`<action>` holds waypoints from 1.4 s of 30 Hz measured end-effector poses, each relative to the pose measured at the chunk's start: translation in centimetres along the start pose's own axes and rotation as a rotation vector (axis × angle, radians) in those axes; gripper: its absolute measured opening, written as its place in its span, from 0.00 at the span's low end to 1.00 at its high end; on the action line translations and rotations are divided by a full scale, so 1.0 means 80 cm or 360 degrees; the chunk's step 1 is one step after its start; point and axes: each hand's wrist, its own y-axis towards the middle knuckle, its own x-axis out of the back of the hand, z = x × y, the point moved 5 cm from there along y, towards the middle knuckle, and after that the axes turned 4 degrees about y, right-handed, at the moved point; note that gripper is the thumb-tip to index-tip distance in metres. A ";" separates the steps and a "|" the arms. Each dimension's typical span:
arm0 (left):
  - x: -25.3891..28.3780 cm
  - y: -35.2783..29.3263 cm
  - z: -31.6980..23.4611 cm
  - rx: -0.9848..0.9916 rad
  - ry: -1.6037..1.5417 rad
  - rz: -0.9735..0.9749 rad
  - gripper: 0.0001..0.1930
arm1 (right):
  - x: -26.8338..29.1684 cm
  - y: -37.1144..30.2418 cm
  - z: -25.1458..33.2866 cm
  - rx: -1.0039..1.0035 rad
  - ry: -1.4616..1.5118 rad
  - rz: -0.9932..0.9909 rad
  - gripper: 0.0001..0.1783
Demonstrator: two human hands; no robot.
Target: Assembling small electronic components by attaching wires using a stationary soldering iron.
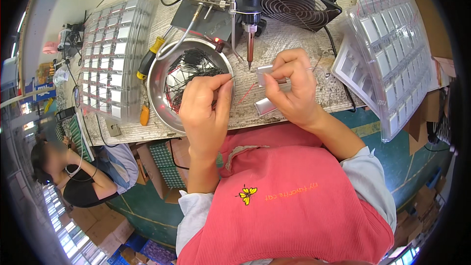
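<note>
My right hand (294, 88) pinches a flat silver battery cell (264, 72) between thumb and fingers, just right of the soldering iron's tip. My left hand (203, 108) is closed at thumb and forefinger over the right rim of a metal bowl (156, 105); a thin dark wire end barely shows at the fingertips. Inside the bowl lie many short black wires (192, 64). The soldering iron (250, 44) points straight down from its stand, between and beyond both hands. On the bench below the held cell lies another silver battery cell (265, 107), with a red wire (248, 93) close by.
Clear plastic trays of silver cells stand at left (110, 59) and right (392, 44). A black fan (299, 5) is behind the iron. A yellow-black screwdriver (149, 59) and an orange-handled tool (144, 114) lie beside the bowl. Another person (83, 172) sits at left.
</note>
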 end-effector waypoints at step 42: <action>-0.015 0.013 -0.016 -0.0289 0.0338 -0.0004 0.06 | -0.005 0.008 0.008 0.0220 -0.0096 -0.0036 0.14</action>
